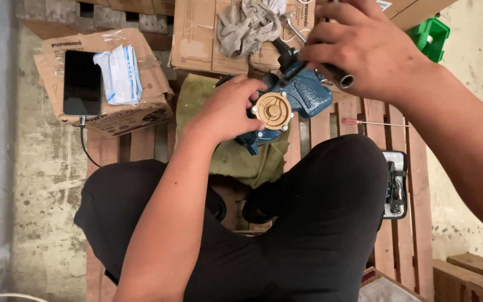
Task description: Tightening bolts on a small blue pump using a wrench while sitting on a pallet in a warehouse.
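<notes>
The left hand (227, 109) is curled against the side of a blue cast-metal pump body (303, 95), fingers pressed to it just beside its round tan cover plate (273, 110), bracing rather than fully enclosing it. The right hand (364, 47) is closed around a dark cylindrical tool handle (339, 75) whose open end pokes out below the knuckles, set against the top of the pump.

The pump sits on an olive-green cloth (236, 156) spread over a wooden slatted pallet (375, 120), just ahead of the person's crossed legs in black trousers (320, 223). It looks heavy and rigid, likely to roll on the soft cloth, so the blue casing's thick waist seems the safest hold; the tan plate looks smooth and offers little purchase. The plate faces up toward the camera, and the body's long axis appears to run diagonally from lower left to upper right.

Nearby lie a black phone (82, 83) on a cardboard box (113, 120), a grey rag (247, 25) and a thin red-handled screwdriver (373, 122).
</notes>
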